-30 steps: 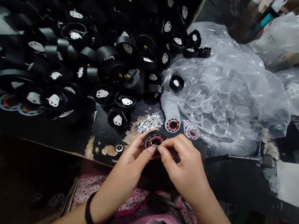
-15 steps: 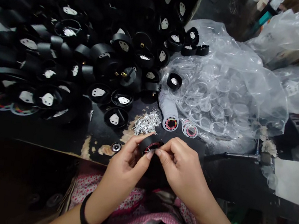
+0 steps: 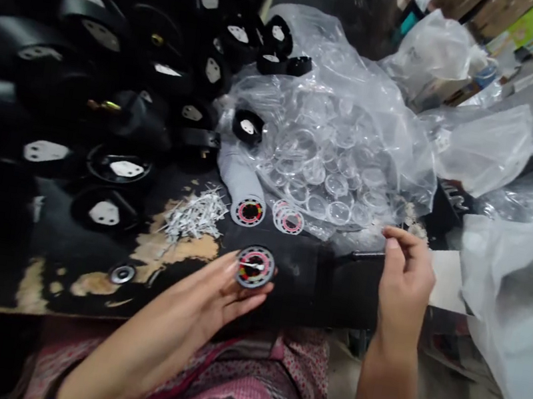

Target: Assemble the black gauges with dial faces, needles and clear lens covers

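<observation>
My left hand (image 3: 221, 293) is closed around a small round pressure gauge (image 3: 256, 266). Its dial, with a white pointer, faces up, and no clear cover shows on it. My right hand (image 3: 405, 282) is well off to the right, thumb and forefinger brought together. Whether anything is between those fingertips is hidden. It is over a hammer, whose dark handle (image 3: 366, 255) sticks out to its left; the head is hidden. Beyond the gauge lie a pile of white pointers (image 3: 196, 215), a fanned stack of printed dials (image 3: 249, 211) and a few loose dials (image 3: 288, 218).
A plastic bag (image 3: 363, 100) of clear round covers (image 3: 337, 185) spreads over the back of the table. Black gauge housings (image 3: 105, 211) with white plates crowd the left side. A metal ring (image 3: 122, 274) lies near the front edge. More plastic bags (image 3: 523, 301) stand at right.
My right hand has left the gauge and moved right, to the hammer. My left hand still holds the gauge, now turned with its dial upward. The view has swung right.
</observation>
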`<state>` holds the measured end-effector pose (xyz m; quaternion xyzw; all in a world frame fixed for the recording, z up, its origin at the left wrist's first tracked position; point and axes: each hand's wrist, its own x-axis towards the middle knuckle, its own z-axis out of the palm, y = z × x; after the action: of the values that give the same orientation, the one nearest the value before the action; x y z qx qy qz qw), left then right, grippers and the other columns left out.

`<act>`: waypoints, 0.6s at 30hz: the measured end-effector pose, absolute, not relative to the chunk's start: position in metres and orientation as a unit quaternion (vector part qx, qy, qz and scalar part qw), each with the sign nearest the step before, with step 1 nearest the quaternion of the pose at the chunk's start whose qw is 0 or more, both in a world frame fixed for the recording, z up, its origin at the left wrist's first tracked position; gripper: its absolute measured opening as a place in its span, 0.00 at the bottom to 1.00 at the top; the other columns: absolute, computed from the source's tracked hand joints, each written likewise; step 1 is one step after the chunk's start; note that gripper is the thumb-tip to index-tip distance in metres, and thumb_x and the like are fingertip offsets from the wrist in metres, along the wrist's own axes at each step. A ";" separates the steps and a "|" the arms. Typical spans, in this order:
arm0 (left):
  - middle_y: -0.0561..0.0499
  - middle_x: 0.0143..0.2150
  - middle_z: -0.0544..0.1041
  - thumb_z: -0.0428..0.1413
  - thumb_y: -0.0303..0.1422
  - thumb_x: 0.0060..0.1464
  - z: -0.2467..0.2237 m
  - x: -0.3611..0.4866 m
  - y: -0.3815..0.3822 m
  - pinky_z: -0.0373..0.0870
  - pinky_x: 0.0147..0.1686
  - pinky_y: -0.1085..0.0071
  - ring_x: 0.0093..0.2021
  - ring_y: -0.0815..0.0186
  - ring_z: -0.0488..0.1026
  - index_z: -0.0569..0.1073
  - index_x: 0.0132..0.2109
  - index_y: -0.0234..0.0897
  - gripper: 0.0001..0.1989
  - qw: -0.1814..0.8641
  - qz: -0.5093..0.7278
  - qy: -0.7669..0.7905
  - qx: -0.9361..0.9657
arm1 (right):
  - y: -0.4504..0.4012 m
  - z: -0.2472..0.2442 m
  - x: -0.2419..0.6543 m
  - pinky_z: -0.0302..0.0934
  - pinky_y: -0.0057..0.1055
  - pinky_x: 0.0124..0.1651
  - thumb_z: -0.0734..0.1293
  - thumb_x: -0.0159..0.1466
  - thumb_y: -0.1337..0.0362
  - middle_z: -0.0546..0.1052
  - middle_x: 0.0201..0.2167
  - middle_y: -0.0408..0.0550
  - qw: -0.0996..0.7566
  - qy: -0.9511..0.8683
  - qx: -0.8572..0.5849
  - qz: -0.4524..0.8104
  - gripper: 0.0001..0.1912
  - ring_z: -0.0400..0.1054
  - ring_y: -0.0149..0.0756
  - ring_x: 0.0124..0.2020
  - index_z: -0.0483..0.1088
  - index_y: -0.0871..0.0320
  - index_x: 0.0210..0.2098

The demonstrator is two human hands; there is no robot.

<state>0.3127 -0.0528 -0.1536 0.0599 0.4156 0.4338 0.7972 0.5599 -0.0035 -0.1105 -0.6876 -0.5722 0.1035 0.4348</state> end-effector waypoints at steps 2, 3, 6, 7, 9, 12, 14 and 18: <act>0.42 0.49 0.83 0.61 0.40 0.60 -0.155 0.317 -0.051 0.77 0.52 0.61 0.50 0.54 0.81 0.81 0.44 0.35 0.13 0.812 0.428 0.394 0.048 | 0.008 -0.126 0.572 0.63 0.38 0.47 0.63 0.64 0.64 0.76 0.35 0.47 0.484 -0.521 -0.679 0.182 0.07 0.71 0.37 0.40 0.72 0.57 0.38; 0.42 0.48 0.83 0.61 0.40 0.59 -0.155 0.318 -0.050 0.77 0.52 0.61 0.49 0.53 0.81 0.81 0.43 0.35 0.13 0.813 0.428 0.391 0.044 | 0.012 -0.132 0.570 0.64 0.35 0.41 0.63 0.62 0.65 0.74 0.30 0.44 0.513 -0.496 -0.665 0.221 0.05 0.69 0.35 0.33 0.71 0.57 0.35; 0.43 0.48 0.83 0.61 0.39 0.59 -0.157 0.319 -0.049 0.78 0.51 0.61 0.49 0.53 0.81 0.81 0.43 0.36 0.11 0.809 0.427 0.402 0.035 | 0.011 -0.133 0.539 0.58 0.30 0.28 0.61 0.57 0.69 0.64 0.20 0.36 0.568 -0.462 -0.594 0.335 0.04 0.57 0.28 0.19 0.65 0.54 0.29; 0.44 0.49 0.83 0.61 0.39 0.60 -0.157 0.320 -0.049 0.78 0.51 0.62 0.49 0.54 0.81 0.81 0.44 0.36 0.11 0.808 0.425 0.406 0.036 | 0.008 -0.128 0.525 0.57 0.29 0.26 0.60 0.57 0.69 0.61 0.19 0.36 0.564 -0.471 -0.560 0.383 0.04 0.55 0.27 0.18 0.63 0.53 0.28; 0.44 0.49 0.83 0.60 0.39 0.61 -0.156 0.320 -0.050 0.78 0.50 0.64 0.49 0.57 0.81 0.81 0.45 0.37 0.12 0.808 0.425 0.407 0.043 | 0.000 -0.119 0.495 0.58 0.31 0.26 0.58 0.59 0.69 0.63 0.21 0.38 0.545 -0.503 -0.495 0.453 0.06 0.56 0.28 0.19 0.63 0.53 0.28; 0.46 0.47 0.84 0.60 0.39 0.61 -0.156 0.322 -0.050 0.77 0.49 0.67 0.47 0.61 0.81 0.82 0.44 0.38 0.10 0.810 0.437 0.388 0.053 | -0.009 -0.111 0.462 0.62 0.32 0.29 0.56 0.63 0.68 0.66 0.24 0.41 0.486 -0.590 -0.440 0.471 0.09 0.62 0.31 0.24 0.64 0.53 0.29; 0.49 0.44 0.84 0.61 0.36 0.60 -0.156 0.322 -0.050 0.77 0.46 0.71 0.45 0.64 0.81 0.82 0.43 0.39 0.08 0.808 0.445 0.382 0.051 | -0.009 -0.110 0.451 0.64 0.32 0.33 0.56 0.64 0.69 0.68 0.24 0.42 0.448 -0.658 -0.412 0.443 0.10 0.65 0.31 0.27 0.65 0.53 0.28; 0.51 0.44 0.84 0.62 0.34 0.59 -0.155 0.323 -0.049 0.76 0.43 0.75 0.43 0.66 0.80 0.82 0.43 0.41 0.06 0.804 0.443 0.393 0.047 | -0.007 -0.104 0.453 0.66 0.31 0.36 0.56 0.64 0.70 0.69 0.25 0.41 0.410 -0.722 -0.375 0.413 0.12 0.67 0.31 0.30 0.65 0.53 0.27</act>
<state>0.3226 -0.0491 -0.1552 0.0474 0.3930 0.4434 0.8042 0.4527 -0.0073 -0.1044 -0.3747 -0.7217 0.4126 0.4105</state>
